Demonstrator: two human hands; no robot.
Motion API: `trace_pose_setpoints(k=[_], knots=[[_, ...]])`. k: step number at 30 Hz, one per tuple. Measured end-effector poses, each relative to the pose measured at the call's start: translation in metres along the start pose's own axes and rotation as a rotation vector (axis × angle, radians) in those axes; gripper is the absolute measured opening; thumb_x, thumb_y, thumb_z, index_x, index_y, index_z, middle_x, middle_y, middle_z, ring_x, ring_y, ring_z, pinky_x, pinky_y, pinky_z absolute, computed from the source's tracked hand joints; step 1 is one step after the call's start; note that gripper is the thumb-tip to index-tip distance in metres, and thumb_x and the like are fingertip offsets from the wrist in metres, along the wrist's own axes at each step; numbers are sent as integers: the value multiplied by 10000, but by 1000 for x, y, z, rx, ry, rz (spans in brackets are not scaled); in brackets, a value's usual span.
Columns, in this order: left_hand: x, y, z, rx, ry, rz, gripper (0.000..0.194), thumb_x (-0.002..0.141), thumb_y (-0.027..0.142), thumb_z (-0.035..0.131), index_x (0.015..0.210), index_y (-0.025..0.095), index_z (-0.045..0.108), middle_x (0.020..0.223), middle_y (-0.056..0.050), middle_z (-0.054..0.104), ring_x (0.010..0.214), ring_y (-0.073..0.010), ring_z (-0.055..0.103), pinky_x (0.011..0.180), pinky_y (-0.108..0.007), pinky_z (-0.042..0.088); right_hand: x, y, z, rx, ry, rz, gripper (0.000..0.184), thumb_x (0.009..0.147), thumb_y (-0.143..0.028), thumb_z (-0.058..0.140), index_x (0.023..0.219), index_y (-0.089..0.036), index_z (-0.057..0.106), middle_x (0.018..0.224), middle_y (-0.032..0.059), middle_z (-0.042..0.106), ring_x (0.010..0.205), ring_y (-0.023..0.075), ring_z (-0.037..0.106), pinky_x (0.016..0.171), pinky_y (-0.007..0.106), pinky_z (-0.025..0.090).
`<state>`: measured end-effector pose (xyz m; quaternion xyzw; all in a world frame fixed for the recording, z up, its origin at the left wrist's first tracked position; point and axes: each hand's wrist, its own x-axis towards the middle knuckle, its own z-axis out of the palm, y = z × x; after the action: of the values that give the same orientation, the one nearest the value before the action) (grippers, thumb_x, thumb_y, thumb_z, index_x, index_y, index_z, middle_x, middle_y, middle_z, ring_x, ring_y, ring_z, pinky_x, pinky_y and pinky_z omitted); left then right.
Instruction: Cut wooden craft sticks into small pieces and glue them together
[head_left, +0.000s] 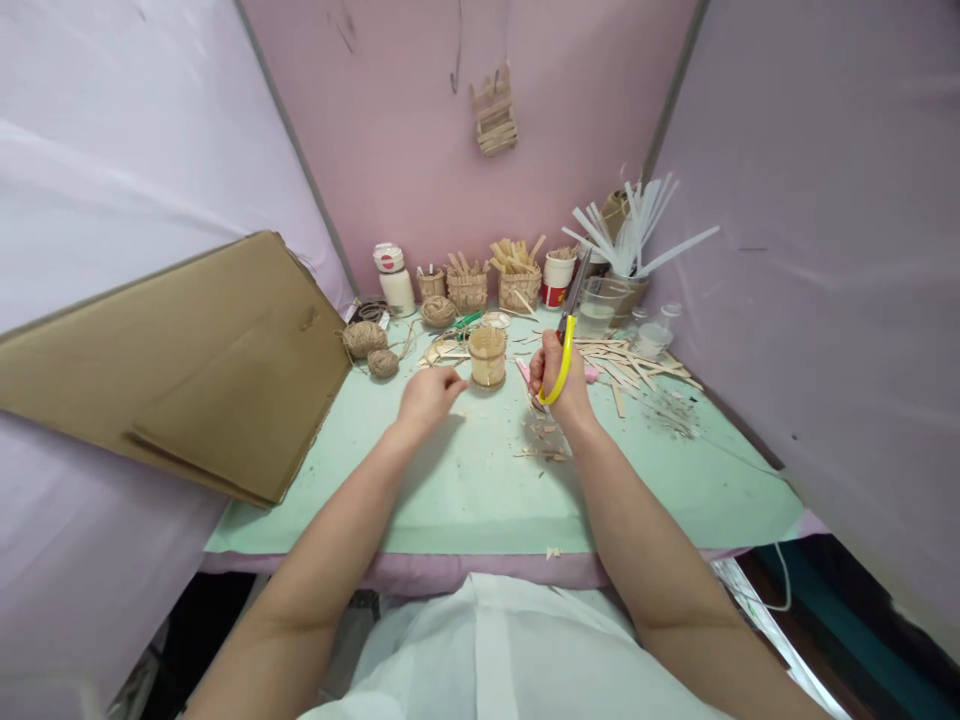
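My right hand point(566, 385) is closed around scissors point(568, 350) with yellow handles and dark blades, which point up and away from me. My left hand point(431, 398) hovers over the table with thumb and fingers pinched together. Whatever the pinch may hold is too small to make out. Just beyond those fingertips, a small round cup point(487, 362) of pale tan material stands upright between my hands, with a thin band round its base. Cut wooden scraps point(541, 453) lie on the green tabletop, below and left of my right wrist.
Loose flat wooden sticks point(634, 362) spread across the right side. Twine balls point(365, 340) sit at the left, beside a large cardboard sheet point(247, 380). Along the back stand a white bottle point(397, 290), stick-filled baskets point(519, 290) and a bundle of white strips point(637, 225).
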<state>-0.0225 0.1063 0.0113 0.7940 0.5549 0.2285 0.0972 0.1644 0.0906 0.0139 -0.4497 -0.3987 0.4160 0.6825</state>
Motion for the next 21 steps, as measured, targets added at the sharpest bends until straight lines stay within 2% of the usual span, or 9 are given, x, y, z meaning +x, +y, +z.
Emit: trace_pose_setpoints(k=[2, 5, 9, 11, 15, 21], knots=[[3, -19, -16, 23, -14, -77, 292, 801, 378, 486, 727, 161, 667, 714, -56, 668, 673, -175, 565, 621, -272, 398, 1, 3, 0, 7, -6, -6, 479, 726, -678, 508, 630, -238, 346, 293, -109, 346, 186, 73, 322, 197, 187, 221], [1, -40, -28, 35, -106, -78, 207, 748, 253, 493, 801, 167, 674, 802, -50, 683, 733, -170, 575, 656, -258, 395, 2, 11, 1, 1, -25, -31, 471, 737, -665, 509, 621, -236, 350, 293, -110, 338, 190, 71, 313, 202, 186, 237], [-10, -51, -29, 72, -314, -127, 216, 671, 294, 548, 804, 178, 673, 818, -48, 681, 715, -174, 578, 617, -251, 391, 2, 18, 2, -25, -40, -59, 451, 752, -636, 519, 629, -228, 373, 337, -105, 373, 211, 62, 322, 213, 177, 274], [-14, -51, -27, 150, -373, -146, 222, 623, 325, 590, 774, 185, 673, 796, -51, 676, 691, -179, 572, 602, -254, 385, 1, 20, 3, -35, -44, -59, 438, 759, -619, 528, 641, -223, 383, 360, -106, 387, 221, 56, 325, 220, 170, 287], [-18, -51, -23, 226, -386, -162, 188, 583, 253, 596, 741, 189, 677, 779, -70, 674, 677, -187, 566, 590, -257, 371, -2, 21, 4, -55, -60, -61, 430, 772, -604, 525, 640, -219, 386, 380, -101, 393, 235, 56, 336, 223, 167, 290], [-10, -58, -21, 193, -311, -216, 172, 609, 199, 549, 733, 167, 665, 744, -87, 663, 640, -185, 552, 579, -264, 358, -2, 22, 2, -49, -51, -25, 424, 767, -609, 521, 660, -222, 385, 376, -100, 392, 235, 59, 327, 224, 172, 284]])
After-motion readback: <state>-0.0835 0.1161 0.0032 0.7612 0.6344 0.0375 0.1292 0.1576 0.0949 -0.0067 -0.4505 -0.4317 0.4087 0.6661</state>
